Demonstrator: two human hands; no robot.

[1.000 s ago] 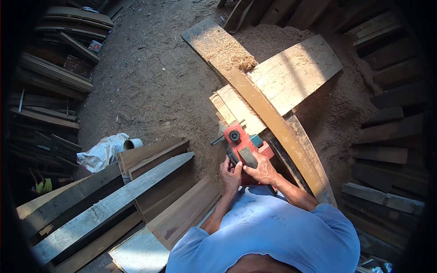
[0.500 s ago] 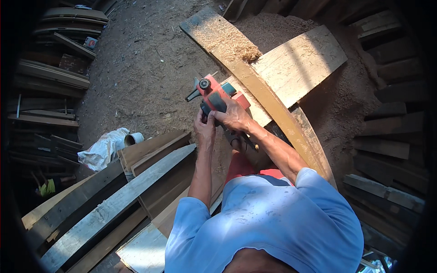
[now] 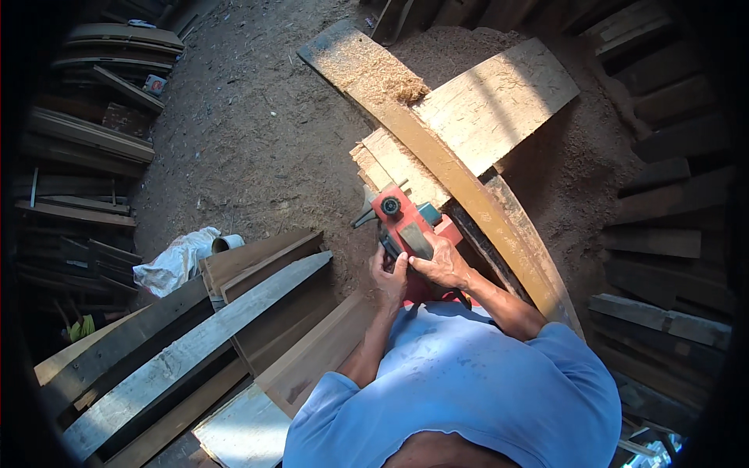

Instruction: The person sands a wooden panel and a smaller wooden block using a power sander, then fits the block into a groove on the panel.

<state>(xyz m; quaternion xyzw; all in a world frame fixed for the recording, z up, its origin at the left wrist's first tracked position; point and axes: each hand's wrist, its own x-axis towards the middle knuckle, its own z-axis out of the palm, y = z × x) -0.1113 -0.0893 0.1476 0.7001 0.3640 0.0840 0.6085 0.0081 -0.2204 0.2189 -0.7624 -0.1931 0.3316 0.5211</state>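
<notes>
A red electric hand planer (image 3: 388, 204) with a black knob and dark handle is close to my body, near the end of a pale plank stack (image 3: 382, 156). My right hand (image 3: 443, 264) is wrapped round its rear handle. Against the planer's near left side, my left hand (image 3: 388, 279) has its fingers closed, with the thumb near the right thumb. Part of the handle is hidden under my hands. Just beyond lies a long, curved brown timber (image 3: 445, 160), with a wide pale board (image 3: 499, 101) reaching out past it.
Wood shavings (image 3: 374, 74) cover the timber's far end. Sawdust (image 3: 562, 179) is heaped to the right. Long planks (image 3: 195, 351) lean at the lower left, beside a white sack (image 3: 178, 265) and a pail (image 3: 228, 243). Stacked boards (image 3: 663, 242) line the right side.
Both hands have drawn the planer back toward my body and to the right. The end of the pale plank stack, hidden before, now shows.
</notes>
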